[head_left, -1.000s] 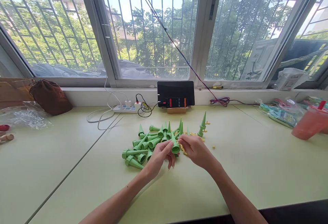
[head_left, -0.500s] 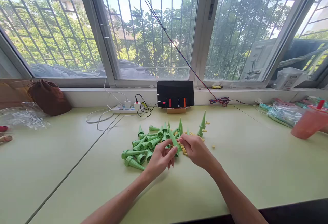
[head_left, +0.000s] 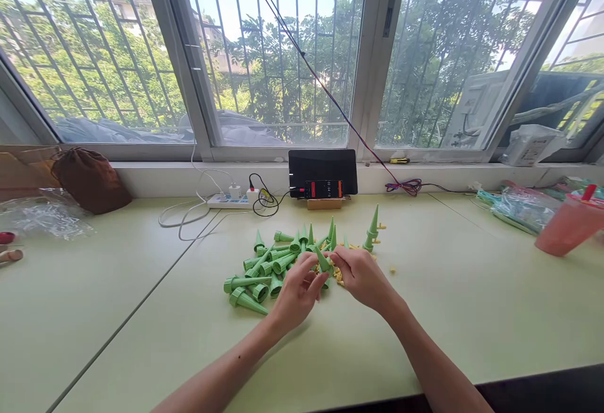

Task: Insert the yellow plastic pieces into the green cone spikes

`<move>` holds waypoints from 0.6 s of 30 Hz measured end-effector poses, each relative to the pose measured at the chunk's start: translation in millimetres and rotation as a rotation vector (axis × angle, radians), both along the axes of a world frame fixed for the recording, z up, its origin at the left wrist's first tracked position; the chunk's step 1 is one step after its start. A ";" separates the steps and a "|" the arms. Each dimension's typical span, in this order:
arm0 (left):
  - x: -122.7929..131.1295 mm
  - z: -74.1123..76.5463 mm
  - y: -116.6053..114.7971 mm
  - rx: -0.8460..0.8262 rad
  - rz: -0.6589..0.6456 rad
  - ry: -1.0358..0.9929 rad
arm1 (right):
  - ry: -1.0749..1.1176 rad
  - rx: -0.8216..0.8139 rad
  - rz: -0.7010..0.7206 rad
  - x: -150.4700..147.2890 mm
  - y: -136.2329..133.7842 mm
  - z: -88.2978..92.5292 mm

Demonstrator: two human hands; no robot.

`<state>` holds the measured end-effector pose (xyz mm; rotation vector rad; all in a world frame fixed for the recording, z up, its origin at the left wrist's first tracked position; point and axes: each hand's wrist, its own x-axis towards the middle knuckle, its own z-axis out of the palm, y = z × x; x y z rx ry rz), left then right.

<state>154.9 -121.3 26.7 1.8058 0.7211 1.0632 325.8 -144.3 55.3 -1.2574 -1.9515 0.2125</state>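
A heap of green plastic cone spikes (head_left: 264, 265) lies on the pale green table (head_left: 141, 312), mixed with small yellow pieces (head_left: 338, 274). My left hand (head_left: 297, 290) is closed round one green spike (head_left: 323, 259), whose tip points up and away. My right hand (head_left: 362, 277) is pinched at the same spike from the right; what its fingertips hold is too small to name. Two green spikes (head_left: 372, 231) stand upright just beyond my right hand.
A black tablet with a phone (head_left: 323, 177) leans at the window sill, beside a power strip with cables (head_left: 231, 200). A brown pouch (head_left: 89, 180) and clear plastic bags sit at the left. A pink cup (head_left: 569, 224) and packets lie at the right.
The held spike has turned: its wide open end faced me a second ago, now its tip points up and away. Both hands stayed in place above the heap's right edge.
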 end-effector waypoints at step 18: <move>2.5 1.0 1.6 -0.061 0.154 -0.020 | 0.166 0.069 -0.100 1.6 5.5 -3.9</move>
